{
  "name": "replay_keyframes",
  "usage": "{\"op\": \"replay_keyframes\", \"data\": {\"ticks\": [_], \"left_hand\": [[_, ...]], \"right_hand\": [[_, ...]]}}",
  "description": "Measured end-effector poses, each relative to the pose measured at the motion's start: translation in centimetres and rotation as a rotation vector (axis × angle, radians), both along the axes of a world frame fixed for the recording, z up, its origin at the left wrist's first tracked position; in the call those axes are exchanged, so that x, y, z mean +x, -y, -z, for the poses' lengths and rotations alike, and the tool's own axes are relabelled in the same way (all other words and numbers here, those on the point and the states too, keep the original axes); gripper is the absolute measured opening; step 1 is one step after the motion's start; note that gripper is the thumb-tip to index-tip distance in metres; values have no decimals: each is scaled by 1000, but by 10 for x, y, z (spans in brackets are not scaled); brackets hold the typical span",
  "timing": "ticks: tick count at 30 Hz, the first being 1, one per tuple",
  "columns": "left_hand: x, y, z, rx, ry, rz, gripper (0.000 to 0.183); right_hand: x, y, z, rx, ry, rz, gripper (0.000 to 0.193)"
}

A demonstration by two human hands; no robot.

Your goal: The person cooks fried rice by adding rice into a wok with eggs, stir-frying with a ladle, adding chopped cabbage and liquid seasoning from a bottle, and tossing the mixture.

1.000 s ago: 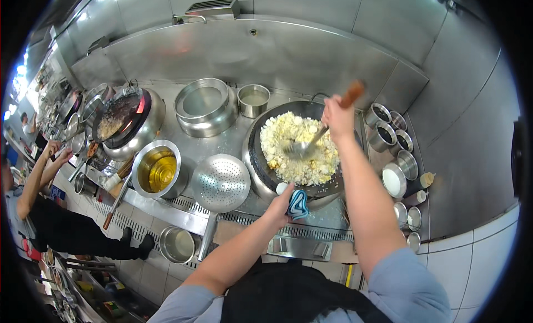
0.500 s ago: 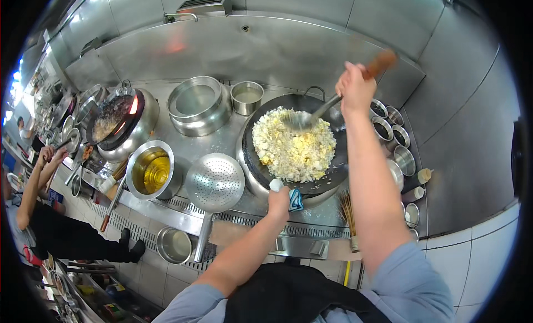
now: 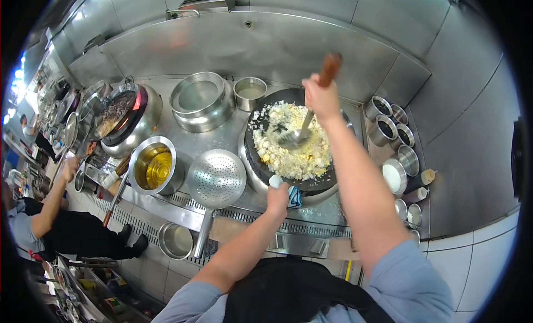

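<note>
Behind the steel counter (image 3: 225,137), a metal wall (image 3: 233,51) is gleaming. Right of the counter, white tiles (image 3: 494,248) are showing; before it, floor tiles (image 3: 152,270) are flanking a slotted drain (image 3: 150,232).

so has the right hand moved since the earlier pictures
Yes, to the left: the right hand, with the ladle, is now nearer the small steel pot at the back than in either earlier picture.

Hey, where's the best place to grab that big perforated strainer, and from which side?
Probably by its long handle, coming from your near side. The strainer lies left of the wok, its wide, round bowl away from you, while the straight, bare handle juts toward you past the front edge of the counter, so fingers could likely close around it.
</note>
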State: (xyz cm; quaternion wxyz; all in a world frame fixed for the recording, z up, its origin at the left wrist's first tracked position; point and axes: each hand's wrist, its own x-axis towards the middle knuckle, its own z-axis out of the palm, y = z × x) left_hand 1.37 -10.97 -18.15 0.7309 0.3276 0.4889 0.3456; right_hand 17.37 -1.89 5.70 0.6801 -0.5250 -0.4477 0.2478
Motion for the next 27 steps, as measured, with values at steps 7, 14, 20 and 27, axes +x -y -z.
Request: {"op": "replay_keyframes", "data": {"ticks": [7,14,20,27], "left_hand": [[-9,1,-9,-35,38,-47,29],[-16,-5,-10,-29,-15,-67,26],[-7,3,5,-50,-3,-11,31],[-3,1,-2,-28,21,27,32]], "right_hand": [[-52,46,-2,155,-250,-213,31],[-57,70,-61,122,-156,-342,31],[-25,28,-9,5,-46,-138,33],[-30,36,18,80,126,-88,30]]}}
